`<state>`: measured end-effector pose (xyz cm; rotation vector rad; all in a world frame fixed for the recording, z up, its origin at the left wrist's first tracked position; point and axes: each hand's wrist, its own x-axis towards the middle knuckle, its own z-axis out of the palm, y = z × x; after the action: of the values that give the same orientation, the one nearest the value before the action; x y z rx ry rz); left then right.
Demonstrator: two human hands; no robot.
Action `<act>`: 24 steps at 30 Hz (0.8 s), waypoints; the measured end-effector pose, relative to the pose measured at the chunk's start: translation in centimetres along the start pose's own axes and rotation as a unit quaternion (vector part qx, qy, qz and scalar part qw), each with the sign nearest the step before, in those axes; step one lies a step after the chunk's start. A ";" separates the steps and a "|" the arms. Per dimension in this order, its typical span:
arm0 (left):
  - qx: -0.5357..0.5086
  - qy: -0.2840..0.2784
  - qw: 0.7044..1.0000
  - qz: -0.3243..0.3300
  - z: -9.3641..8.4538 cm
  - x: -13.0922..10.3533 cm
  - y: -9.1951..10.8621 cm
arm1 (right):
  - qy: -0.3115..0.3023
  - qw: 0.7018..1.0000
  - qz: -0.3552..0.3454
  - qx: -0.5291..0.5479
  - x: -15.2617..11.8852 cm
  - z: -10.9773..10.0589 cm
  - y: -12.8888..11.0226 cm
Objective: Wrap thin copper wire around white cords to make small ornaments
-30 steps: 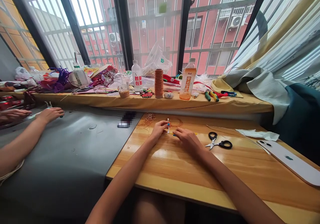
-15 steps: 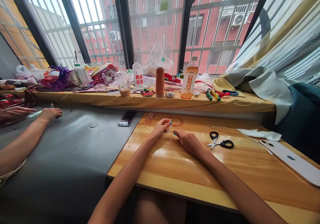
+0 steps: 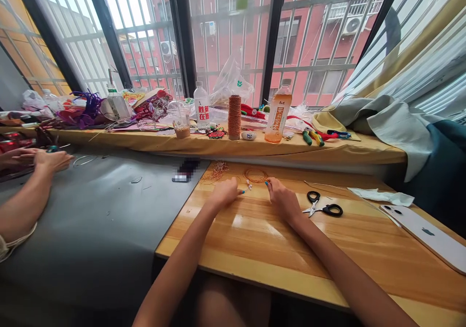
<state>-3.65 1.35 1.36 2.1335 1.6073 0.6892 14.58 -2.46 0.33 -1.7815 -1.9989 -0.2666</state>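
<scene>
Over the wooden table, my left hand [image 3: 224,192] is closed in a pinch, palm down. A small white piece [image 3: 249,185] pokes out at its fingertips; its kind is too small to make out. My right hand [image 3: 283,199] is also closed, thumb and fingers pressed together at the right edge of a coil of thin copper-coloured wire [image 3: 256,176]. Whatever lies between those fingertips is hidden. Behind my left hand is a tangle of short copper-coloured strands [image 3: 219,169]. Black-handled scissors [image 3: 320,207] lie partly open to the right of my right hand.
A white phone [image 3: 427,234] and a crumpled tissue [image 3: 382,196] lie at the right. On the sill stand a spool of brown cord [image 3: 235,118], bottles [image 3: 278,113] and pliers [image 3: 313,137]. Another person's hands [image 3: 53,161] work over the grey table [image 3: 109,220] at left.
My hands have moved apart, the left one turning palm down and the right one shifting right. The wire coil shows more fully. The other person's hand has moved left.
</scene>
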 end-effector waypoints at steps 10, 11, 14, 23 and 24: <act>-0.067 0.055 0.996 0.027 1.2 0.7 1.2 | 0.064 0.997 -0.032 0.024 -0.9 -0.2 -2.3; -0.105 0.059 0.992 0.027 1.2 0.9 1.3 | 0.072 0.997 -0.035 0.022 -1.0 -0.1 -2.5; -0.218 0.051 0.974 0.027 1.0 1.1 1.7 | 0.102 0.994 -0.048 0.007 -1.2 0.1 -2.7; -0.255 0.024 0.965 0.048 2.1 1.0 1.6 | 0.099 0.994 -0.028 0.031 -0.5 1.0 -1.2; -0.250 0.020 0.967 0.053 2.4 1.1 1.5 | 0.096 0.994 -0.019 0.040 -0.4 1.0 -1.0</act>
<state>-0.87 1.98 0.47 1.8442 1.1798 1.0502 13.44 -2.55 -0.60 -1.6062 -1.8820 -0.3504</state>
